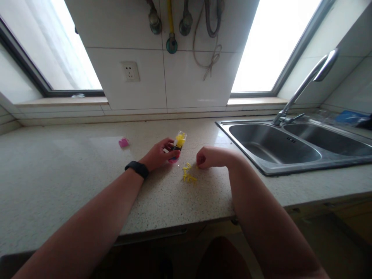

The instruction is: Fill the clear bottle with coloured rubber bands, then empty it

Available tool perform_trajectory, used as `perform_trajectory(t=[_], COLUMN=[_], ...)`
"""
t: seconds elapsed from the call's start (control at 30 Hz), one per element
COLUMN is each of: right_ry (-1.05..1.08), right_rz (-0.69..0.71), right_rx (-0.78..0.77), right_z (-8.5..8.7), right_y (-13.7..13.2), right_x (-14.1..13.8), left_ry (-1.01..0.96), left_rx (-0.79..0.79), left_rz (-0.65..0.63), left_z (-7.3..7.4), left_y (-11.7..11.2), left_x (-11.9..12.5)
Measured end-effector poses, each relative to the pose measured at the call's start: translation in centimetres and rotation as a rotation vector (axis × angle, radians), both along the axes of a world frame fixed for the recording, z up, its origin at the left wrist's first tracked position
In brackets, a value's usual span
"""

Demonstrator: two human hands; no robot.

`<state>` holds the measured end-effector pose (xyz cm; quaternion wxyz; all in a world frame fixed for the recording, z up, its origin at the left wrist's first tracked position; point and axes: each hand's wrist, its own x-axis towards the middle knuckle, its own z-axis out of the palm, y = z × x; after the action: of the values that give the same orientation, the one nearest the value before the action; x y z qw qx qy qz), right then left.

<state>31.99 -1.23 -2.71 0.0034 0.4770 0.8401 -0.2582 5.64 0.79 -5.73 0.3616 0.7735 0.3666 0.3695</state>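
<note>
My left hand (159, 155), with a black band on its wrist, is wrapped round a small clear container (178, 145) that has yellow pieces inside and a pink base. It stands tilted on the speckled stone counter (72, 174). My right hand (207, 157) rests on the counter just to the right, fingers curled into a pinch at a small yellow piece I cannot see clearly. A little heap of loose yellow pieces (188, 174) lies on the counter between and in front of both hands.
A small pink lid-like object (123, 142) lies on the counter to the left. A steel double sink (290, 147) with a tall tap (308, 83) fills the right side. A wall socket (130, 71), pipes and two windows are behind.
</note>
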Motion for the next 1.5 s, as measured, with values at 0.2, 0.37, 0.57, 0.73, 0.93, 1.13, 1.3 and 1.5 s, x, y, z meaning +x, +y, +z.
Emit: perform_trajectory(t=[0.2, 0.37, 0.57, 0.73, 0.93, 1.13, 1.3, 1.5], right_ry=[0.085, 0.039, 0.068, 0.082, 0.109, 0.158, 0.152, 0.1], right_rz=[-0.004, -0.018, 0.027, 0.012, 0.087, 0.143, 0.221, 0.282], right_rx=[0.167, 0.198, 0.165, 0.134, 0.077, 0.005, 0.01, 0.041], right_z=[0.4, 0.6, 0.4, 0.5, 0.4, 0.7, 1.8, 2.0], right_y=[-0.3, -0.5, -0.5, -0.6, -0.6, -1.3, -2.2, -2.6], right_x=[-1.7, -2.9, -3.0, -2.9, -2.7, -3.3, -4.1, -4.2], left_ry=[-0.054, -0.047, -0.052, -0.062, -0.031, -0.019, -0.021, -0.002], left_rx=[0.0, 0.01, 0.027, 0.022, 0.031, 0.052, 0.04, 0.048], left_rz=[-0.001, 0.013, -0.009, -0.011, -0.007, 0.01, -0.009, -0.002], left_z=[0.0, 0.1, 0.0, 0.0, 0.1, 0.0, 0.1, 0.3], left_y=[0.1, 0.1, 0.3, 0.3, 0.3, 0.3, 0.2, 0.1], left_x=[0.0, 0.0, -0.1, -0.1, -0.1, -0.2, -0.2, -0.1])
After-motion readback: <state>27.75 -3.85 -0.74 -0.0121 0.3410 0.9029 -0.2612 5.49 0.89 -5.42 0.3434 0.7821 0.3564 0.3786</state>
